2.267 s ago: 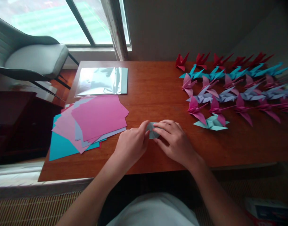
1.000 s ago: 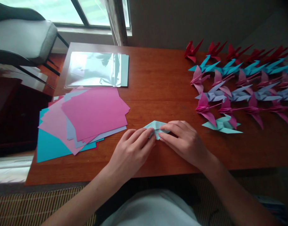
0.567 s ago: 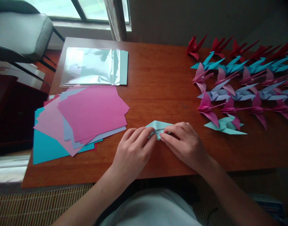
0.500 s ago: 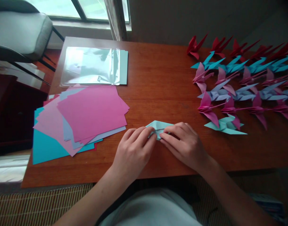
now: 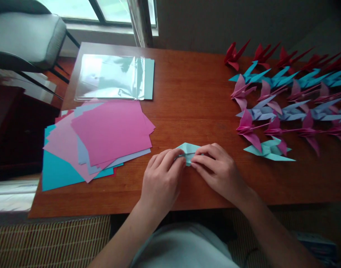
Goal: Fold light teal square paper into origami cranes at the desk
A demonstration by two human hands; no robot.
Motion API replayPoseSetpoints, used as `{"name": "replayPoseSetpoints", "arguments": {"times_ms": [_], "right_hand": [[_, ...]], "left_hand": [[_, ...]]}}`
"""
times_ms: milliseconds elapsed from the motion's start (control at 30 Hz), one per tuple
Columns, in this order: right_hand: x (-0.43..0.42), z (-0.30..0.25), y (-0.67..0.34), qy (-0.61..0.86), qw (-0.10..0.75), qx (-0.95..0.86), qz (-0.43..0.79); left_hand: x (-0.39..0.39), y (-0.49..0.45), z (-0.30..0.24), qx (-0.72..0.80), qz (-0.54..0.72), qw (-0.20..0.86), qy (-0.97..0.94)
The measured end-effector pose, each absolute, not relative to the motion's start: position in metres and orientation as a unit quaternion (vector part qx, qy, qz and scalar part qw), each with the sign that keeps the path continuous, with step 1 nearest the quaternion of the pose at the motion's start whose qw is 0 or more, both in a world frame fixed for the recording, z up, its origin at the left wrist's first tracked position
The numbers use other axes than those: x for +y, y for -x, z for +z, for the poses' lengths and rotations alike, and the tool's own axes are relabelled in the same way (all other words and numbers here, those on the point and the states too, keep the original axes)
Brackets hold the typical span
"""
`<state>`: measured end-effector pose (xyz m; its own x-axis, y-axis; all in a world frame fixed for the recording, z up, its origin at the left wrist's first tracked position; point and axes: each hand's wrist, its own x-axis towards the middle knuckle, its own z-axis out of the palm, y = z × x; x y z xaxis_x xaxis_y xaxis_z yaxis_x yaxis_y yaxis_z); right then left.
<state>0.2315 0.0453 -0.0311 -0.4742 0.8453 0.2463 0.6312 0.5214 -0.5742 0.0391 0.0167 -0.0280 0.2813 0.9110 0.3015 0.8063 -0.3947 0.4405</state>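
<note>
A pale mint-green piece of folded paper [image 5: 189, 149] lies on the table between my two hands, near the front edge. My left hand [image 5: 163, 172] has its thumb and fingers closed on the paper's left side. Its right side is pinched by my right hand [image 5: 219, 167], fingertips pressed along a crease. Both hands cover parts of the paper, so its full shape is hidden. To the right of my right hand sits a finished mint-green paper crane [image 5: 269, 149].
Rows of paper cranes stand at the right: red [image 5: 234, 57], turquoise [image 5: 282, 77], light pink [image 5: 241, 91], lavender [image 5: 259, 111] and magenta [image 5: 247, 126]. Fanned coloured sheets [image 5: 111, 134] lie at the left. Behind them is a clear packet [image 5: 111, 78] of mint paper. A chair [image 5: 28, 37] stands beyond the table.
The whole view has shifted slightly. My right hand's fingers have moved a little along the folded paper, showing a bit more of its middle; both hands keep hold of it.
</note>
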Motion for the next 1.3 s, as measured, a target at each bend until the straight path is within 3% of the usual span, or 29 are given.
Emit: {"name": "replayPoseSetpoints", "arguments": {"times_ms": [1300], "right_hand": [[0.045,-0.027,-0.212,0.524,0.259,-0.783,0.211]], "left_hand": [[0.021,-0.048,-0.026,0.587,0.265,0.138,-0.752]]}}
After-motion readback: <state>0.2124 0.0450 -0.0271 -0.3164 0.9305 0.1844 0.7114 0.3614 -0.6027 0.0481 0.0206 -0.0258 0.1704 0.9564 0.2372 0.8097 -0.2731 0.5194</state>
